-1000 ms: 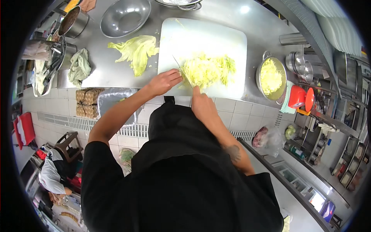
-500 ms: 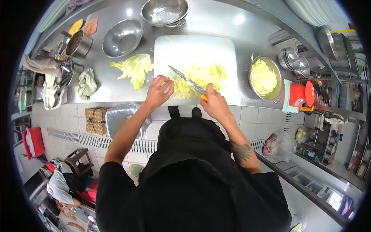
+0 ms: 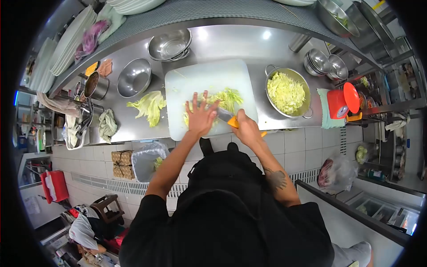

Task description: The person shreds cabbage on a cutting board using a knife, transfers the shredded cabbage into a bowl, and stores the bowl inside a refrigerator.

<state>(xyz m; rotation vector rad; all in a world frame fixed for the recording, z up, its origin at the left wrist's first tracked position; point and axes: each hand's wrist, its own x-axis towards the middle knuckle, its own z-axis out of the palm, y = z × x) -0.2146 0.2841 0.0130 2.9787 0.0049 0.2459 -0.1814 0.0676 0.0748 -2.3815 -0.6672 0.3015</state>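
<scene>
A metal surface (image 3: 222,42) stretches across the view, with a long shelf (image 3: 231,12) running above it. White plates (image 3: 133,5) are stacked on the shelf. A pale cutting board (image 3: 187,84) lies on the surface directly in front of the person, close to the near edge.

To the board's right stands a two-handled metal bowl (image 3: 304,106), heaped with pale yellow-green shreds (image 3: 286,92). On the other side, well apart from it, rests a wide metal bowl (image 3: 134,78), and a metal colander (image 3: 169,44) sits near the board's far left corner. A red scale (image 3: 336,107) stands toward the right end of the surface, beside a green cloth (image 3: 325,111). A loose lettuce leaf (image 3: 149,108) lies just left of the board, on the bare metal.

The left hand (image 3: 202,118) is over the board, palm down, its fingers spread wide and grasping nothing; whether the palm presses on the blade cannot be told. The right hand (image 3: 247,127) is at the board's near right part, its fingers wrapped around the yellow handle of a knife (image 3: 225,116). The blade slants across the board toward the left hand, which hides its front part. Cut lettuce (image 3: 229,99) lies on the board, beyond the blade and around the left hand.
</scene>
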